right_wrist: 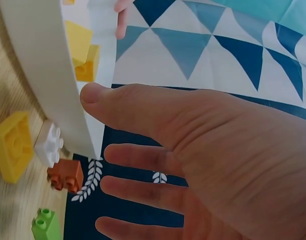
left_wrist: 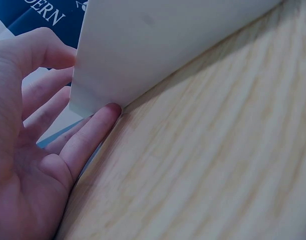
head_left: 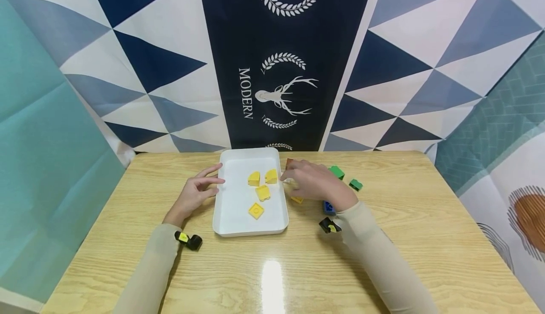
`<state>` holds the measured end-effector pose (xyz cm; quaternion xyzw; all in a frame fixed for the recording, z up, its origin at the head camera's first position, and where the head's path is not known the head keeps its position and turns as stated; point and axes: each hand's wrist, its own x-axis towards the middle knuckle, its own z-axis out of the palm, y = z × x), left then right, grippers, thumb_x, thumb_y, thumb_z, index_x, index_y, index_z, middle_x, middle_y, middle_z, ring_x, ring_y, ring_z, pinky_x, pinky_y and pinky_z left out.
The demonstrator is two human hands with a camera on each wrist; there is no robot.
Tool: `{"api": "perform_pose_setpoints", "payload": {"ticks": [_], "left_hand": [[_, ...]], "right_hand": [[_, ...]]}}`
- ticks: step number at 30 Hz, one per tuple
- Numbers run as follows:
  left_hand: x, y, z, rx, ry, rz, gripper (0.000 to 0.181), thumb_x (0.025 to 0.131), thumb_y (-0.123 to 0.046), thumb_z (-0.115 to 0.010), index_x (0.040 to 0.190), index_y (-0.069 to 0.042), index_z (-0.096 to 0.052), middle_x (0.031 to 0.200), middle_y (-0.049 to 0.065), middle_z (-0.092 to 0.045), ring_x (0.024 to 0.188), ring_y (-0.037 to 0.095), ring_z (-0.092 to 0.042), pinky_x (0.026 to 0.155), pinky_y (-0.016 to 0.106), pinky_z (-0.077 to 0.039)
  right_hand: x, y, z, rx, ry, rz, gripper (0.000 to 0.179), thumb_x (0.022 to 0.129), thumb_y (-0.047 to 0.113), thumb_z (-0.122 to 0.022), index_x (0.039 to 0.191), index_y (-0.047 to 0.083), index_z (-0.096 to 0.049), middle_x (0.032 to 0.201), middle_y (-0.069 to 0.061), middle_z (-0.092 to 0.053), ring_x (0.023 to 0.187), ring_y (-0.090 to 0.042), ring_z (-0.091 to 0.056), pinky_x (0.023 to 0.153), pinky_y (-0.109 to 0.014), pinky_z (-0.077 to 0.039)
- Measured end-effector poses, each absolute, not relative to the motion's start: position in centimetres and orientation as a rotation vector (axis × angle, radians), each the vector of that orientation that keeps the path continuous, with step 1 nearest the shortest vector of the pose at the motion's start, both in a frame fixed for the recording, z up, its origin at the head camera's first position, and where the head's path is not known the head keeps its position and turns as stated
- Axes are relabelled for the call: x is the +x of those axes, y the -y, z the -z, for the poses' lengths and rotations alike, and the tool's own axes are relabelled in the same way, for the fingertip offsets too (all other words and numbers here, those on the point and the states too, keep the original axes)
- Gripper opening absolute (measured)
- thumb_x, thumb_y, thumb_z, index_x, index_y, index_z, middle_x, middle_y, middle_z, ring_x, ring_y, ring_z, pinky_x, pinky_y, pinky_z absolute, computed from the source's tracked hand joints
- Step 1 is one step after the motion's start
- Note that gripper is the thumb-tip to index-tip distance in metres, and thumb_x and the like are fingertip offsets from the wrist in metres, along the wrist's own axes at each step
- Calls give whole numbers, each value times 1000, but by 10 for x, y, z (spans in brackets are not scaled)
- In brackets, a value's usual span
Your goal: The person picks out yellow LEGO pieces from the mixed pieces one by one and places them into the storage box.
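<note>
A white tray [head_left: 232, 217] lies on the wooden table with several yellow toy bricks [head_left: 263, 192] spread inside it. At the tray's left side, my left hand [head_left: 196, 193] has its fingers spread against the wall and rim; one fingertip [left_wrist: 112, 109] presses low on the wall near the table. My right hand [head_left: 311, 179] is over the right rim, thumb beside the edge and fingers extended, holding nothing. Below it, just outside the tray, are a yellow brick [right_wrist: 12, 145], a white brick [right_wrist: 48, 142] and a reddish-brown brick [right_wrist: 65, 175], partly hidden by this hand in the head view.
Right of the tray lie a large green brick [head_left: 336, 171], a smaller green brick [head_left: 356, 184] and a blue brick [head_left: 328, 208] partly behind my right wrist. A patterned cloth [head_left: 276, 129] hangs along the table's back edge.
</note>
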<state>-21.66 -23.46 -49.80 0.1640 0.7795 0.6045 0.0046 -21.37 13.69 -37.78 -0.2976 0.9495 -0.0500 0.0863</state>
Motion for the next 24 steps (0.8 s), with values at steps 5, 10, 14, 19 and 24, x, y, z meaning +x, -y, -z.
{"api": "perform_pose_setpoints", "payload": {"ticks": [5, 10, 14, 19, 24], "left_hand": [[-217, 235, 497, 528, -2442, -1891, 26, 103, 7, -71, 127, 16, -76, 179, 26, -44, 161, 58, -46, 115, 2, -44], [-217, 236, 496, 530, -2438, -1892, 26, 103, 8, -71, 127, 15, -76, 179, 26, -43, 162, 58, -45, 115, 2, -44], [-217, 236, 496, 530, -2436, -1894, 26, 103, 8, -71, 127, 16, -76, 179, 27, -43, 162, 58, -45, 115, 2, -44], [-216, 236, 497, 544, -2434, -1904, 26, 102, 9, -70, 126, 17, -76, 178, 28, -43, 161, 60, -45, 116, 2, -43], [-216, 236, 498, 544, -2431, -1908, 25, 102, 9, -70, 126, 17, -76, 178, 29, -44, 161, 60, -45, 116, 2, -43]], "right_hand": [[-213, -146, 378, -879, -2825, 115, 42, 99, 25, -87, 140, 22, -80, 154, -12, -69, 141, -39, -67, 105, -61, -65], [-210, -152, 381, -902, -2829, 92, 44, 98, 27, -90, 140, 21, -80, 148, -13, -72, 136, -39, -70, 101, -58, -67], [-208, -157, 385, -911, -2839, 91, 45, 96, 28, -91, 139, 19, -80, 149, -13, -72, 136, -40, -70, 107, -58, -65], [-207, -161, 388, -924, -2844, 114, 46, 95, 28, -93, 138, 17, -80, 149, -15, -72, 134, -40, -70, 111, -58, -63], [-208, -163, 390, -914, -2817, 154, 43, 96, 28, -91, 137, 19, -81, 154, -14, -69, 141, -42, -65, 113, -61, -62]]}}
